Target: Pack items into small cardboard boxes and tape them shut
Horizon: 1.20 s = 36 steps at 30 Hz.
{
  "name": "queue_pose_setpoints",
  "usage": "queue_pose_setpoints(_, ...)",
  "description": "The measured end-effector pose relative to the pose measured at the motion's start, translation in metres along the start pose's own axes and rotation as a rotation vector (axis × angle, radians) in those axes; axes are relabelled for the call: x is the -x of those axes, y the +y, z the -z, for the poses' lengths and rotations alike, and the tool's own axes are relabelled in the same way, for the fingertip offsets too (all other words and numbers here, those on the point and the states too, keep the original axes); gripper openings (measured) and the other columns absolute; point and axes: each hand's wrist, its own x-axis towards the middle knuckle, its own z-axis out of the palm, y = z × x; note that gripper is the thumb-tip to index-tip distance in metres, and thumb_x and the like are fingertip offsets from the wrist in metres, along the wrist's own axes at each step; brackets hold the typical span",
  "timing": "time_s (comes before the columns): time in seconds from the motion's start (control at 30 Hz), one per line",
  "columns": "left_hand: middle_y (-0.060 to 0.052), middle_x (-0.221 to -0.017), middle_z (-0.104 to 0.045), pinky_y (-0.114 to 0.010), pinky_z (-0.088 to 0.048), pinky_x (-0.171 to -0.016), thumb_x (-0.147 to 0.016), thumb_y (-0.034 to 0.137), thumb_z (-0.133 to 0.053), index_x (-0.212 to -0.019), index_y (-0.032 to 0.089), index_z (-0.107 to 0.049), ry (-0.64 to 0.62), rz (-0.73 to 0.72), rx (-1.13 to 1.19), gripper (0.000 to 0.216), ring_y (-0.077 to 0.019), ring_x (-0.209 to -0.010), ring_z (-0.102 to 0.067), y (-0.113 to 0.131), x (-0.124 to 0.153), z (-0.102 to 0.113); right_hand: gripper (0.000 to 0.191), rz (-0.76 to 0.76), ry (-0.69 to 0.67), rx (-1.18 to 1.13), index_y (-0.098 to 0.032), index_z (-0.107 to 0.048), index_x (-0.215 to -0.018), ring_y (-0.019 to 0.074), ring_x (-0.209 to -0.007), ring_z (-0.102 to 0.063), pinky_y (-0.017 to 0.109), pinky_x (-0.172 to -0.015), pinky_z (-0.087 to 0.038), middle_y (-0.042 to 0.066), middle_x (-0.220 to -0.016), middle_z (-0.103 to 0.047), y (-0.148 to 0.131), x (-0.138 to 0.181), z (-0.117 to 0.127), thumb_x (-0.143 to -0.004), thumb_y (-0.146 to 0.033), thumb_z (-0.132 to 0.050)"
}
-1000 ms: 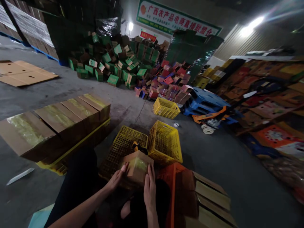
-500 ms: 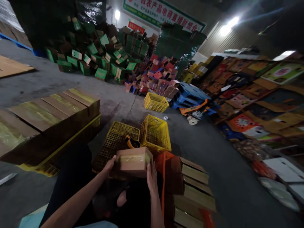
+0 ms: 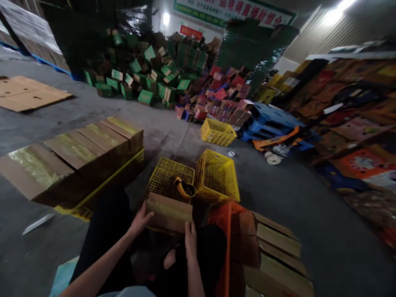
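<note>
Between my two hands is a small cardboard box (image 3: 169,213) with a strip of yellowish tape along its face. My left hand (image 3: 140,219) grips its left end, and my right hand (image 3: 190,239) holds its lower right end. The box is tilted toward me at the near edge of an upturned yellow crate (image 3: 168,171). On that crate, just beyond the box, lies a tape dispenser (image 3: 185,188) with yellow and black parts. Some fingers are hidden at the far sides of the box.
To the left, taped cartons (image 3: 89,142) stand in a yellow crate (image 3: 105,179). An orange crate (image 3: 229,247) of cartons is at my right knee. Yellow crates (image 3: 219,171) (image 3: 218,131) sit ahead, near a pallet jack (image 3: 275,142). Piled boxes (image 3: 148,78) fill the back.
The box has tipped, its taped face now turned more toward me, and sits slightly lower. My view has shifted left, so the surroundings appear farther right.
</note>
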Motion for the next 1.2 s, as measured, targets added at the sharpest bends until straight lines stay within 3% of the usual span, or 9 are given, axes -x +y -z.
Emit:
queue_pose_setpoints(0.13, -0.023, -0.166, -0.019, -0.05, -0.027, -0.121, -0.095, 0.055, -0.05, -0.162, 0.011, -0.006, 0.04, -0.142, -0.219, 0.092, -0.0341, -0.155, -0.014, -0.012, 0.021, -0.02, 0.089, 0.004, 0.044, 0.103, -0.007, -0.051, -0.147, 0.0306, -0.128, -0.061, 0.046, -0.104, -0.049, 0.022, -0.138, -0.062, 0.014, -0.001, -0.015, -0.094, -0.076, -0.03)
queue_pose_setpoints(0.27, -0.022, -0.169, -0.004, -0.051, -0.029, -0.121, -0.1, 0.051, -0.046, -0.163, 0.014, -0.001, 0.115, -0.339, -0.421, 0.086, -0.036, -0.154, -0.013, -0.02, 0.031, -0.023, 0.084, 0.149, 0.115, 0.229, -0.004, -0.038, -0.154, 0.0352, -0.153, -0.024, 0.061, -0.12, -0.024, 0.024, -0.161, -0.032, 0.009, 0.011, -0.023, -0.1, -0.067, -0.025)
queue_pose_setpoints(0.4, -0.021, -0.169, -0.002, -0.054, -0.03, -0.12, -0.1, 0.051, -0.047, -0.163, 0.017, 0.001, 0.124, -0.414, -0.568, 0.086, -0.0378, -0.154, -0.014, -0.024, 0.031, -0.017, 0.08, 0.275, 0.11, 0.389, -0.003, -0.035, -0.156, 0.0362, -0.156, -0.003, 0.065, -0.121, -0.019, 0.022, -0.164, -0.027, 0.0, 0.022, -0.023, -0.102, -0.062, -0.027)
queue_pose_setpoints(0.6, -0.021, -0.168, -0.01, -0.057, -0.03, -0.119, -0.102, 0.048, -0.047, -0.163, 0.017, 0.004, 0.117, -0.575, -0.695, 0.085, -0.0365, -0.155, -0.014, -0.026, 0.027, -0.013, 0.078, 0.322, 0.049, 0.599, -0.004, -0.032, -0.157, 0.0388, -0.155, -0.011, 0.065, -0.118, -0.024, 0.021, -0.162, -0.032, -0.004, 0.027, -0.025, -0.103, -0.06, -0.028)
queue_pose_setpoints(0.73, -0.025, -0.167, -0.011, -0.056, -0.032, -0.118, -0.098, 0.05, -0.054, -0.163, 0.01, -0.004, 0.146, -0.653, -0.815, 0.091, -0.0394, -0.154, -0.012, -0.024, 0.031, -0.019, 0.076, 0.327, 0.013, 0.735, 0.0, -0.029, -0.157, 0.0364, -0.155, -0.014, 0.06, -0.118, -0.027, 0.022, -0.163, -0.029, -0.005, 0.034, -0.034, -0.105, -0.055, -0.023)
queue_pose_setpoints(1.0, -0.032, -0.165, -0.003, -0.063, -0.028, -0.117, -0.081, 0.051, -0.074, -0.161, 0.002, -0.003, 0.185, -0.684, -0.924, 0.117, -0.048, -0.152, -0.011, -0.015, 0.038, -0.04, 0.07, 0.402, -0.021, 0.772, -0.002, -0.029, -0.158, 0.0345, -0.153, -0.022, 0.054, -0.12, -0.027, 0.022, -0.162, -0.03, -0.011, 0.045, -0.054, -0.106, -0.05, -0.027)
queue_pose_setpoints(1.2, -0.031, -0.165, 0.003, -0.065, -0.028, -0.116, -0.077, 0.047, -0.077, -0.162, 0.007, -0.006, 0.156, -0.67, -0.936, 0.118, -0.0495, -0.152, -0.01, -0.014, 0.038, -0.039, 0.068, 0.439, -0.08, 0.748, -0.002, -0.03, -0.157, 0.0333, -0.153, -0.023, 0.052, -0.119, -0.032, 0.022, -0.162, -0.031, -0.016, 0.047, -0.062, -0.106, -0.047, -0.029)
